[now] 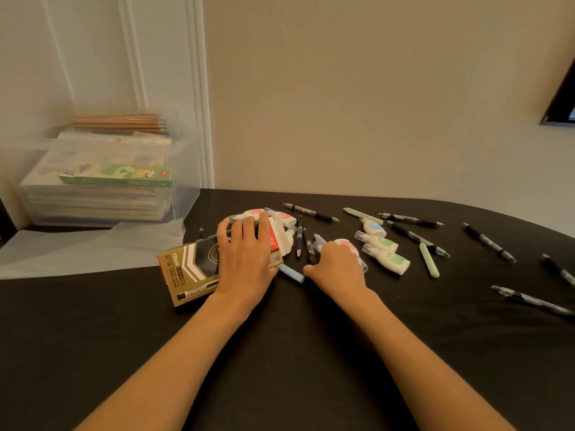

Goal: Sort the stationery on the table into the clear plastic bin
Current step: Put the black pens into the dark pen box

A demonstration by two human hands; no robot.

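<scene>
Background stuff only: the far side is mostly a plain beige wall (373,88), looking a bit warmer toward the right. Left of that there's white panelling (93,57) with raised trim. A chunky white vertical moulding (199,88) runs down right where the panelling meets the beige. Way over at the far right edge there's a black-framed thing (560,101) against the wall. It's mostly cut off, so I honestly can't tell if it's a screen or a picture. At the left, nearer in, a frosted translucent white sheet (77,253) lies flat, running out to the left edge and slightly wrinkled at its right end.
</scene>
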